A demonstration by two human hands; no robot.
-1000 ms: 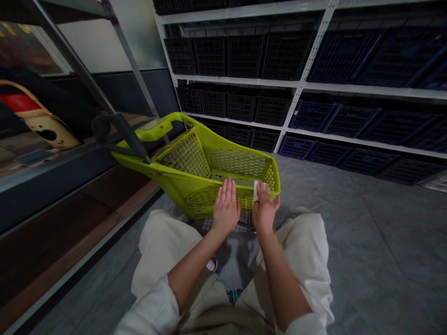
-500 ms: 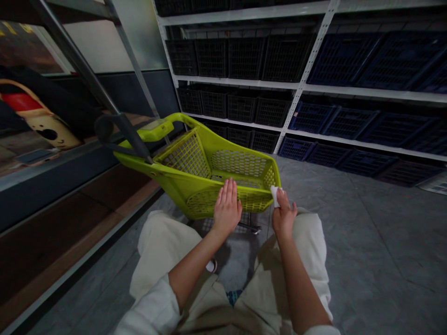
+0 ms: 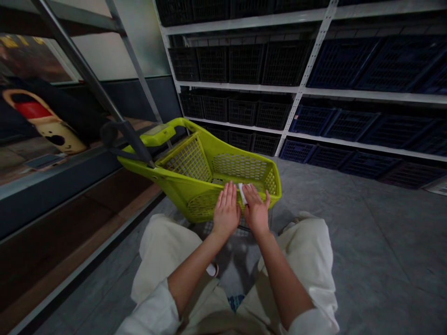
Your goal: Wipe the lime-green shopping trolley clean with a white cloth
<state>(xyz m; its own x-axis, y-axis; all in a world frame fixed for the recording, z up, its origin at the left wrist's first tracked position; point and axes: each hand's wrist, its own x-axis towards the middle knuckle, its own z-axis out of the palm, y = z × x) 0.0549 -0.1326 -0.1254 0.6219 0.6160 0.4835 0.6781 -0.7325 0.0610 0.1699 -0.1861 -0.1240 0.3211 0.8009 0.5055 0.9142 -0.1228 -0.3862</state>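
Note:
In front of me, between my knees, stands a lime-green plastic shopping cart [image 3: 242, 158] with perforated sides. My left hand [image 3: 226, 211] lies flat on its near side wall, fingers stretched out and together at the top rim. Just to the right, my right hand [image 3: 257, 214] presses a small folded white wipe [image 3: 242, 193] against the same rim. The fingers cover most of the wipe, so its full size is hidden. The two hands are close together.
Behind the cart, a white metal rack [image 3: 296, 93] holds black crates [image 3: 246, 63] and blue crates [image 3: 310, 118]. On the left, a metal-framed shelf [image 3: 92, 160] carries a cartoon-faced bag [image 3: 57, 132] and a phone [image 3: 44, 162]. Grey tiles [image 3: 366, 242] cover the floor.
My right hand has slid left along the cart's near rim with the wipe, from the front corner to beside my left hand. My left hand has stayed in place.

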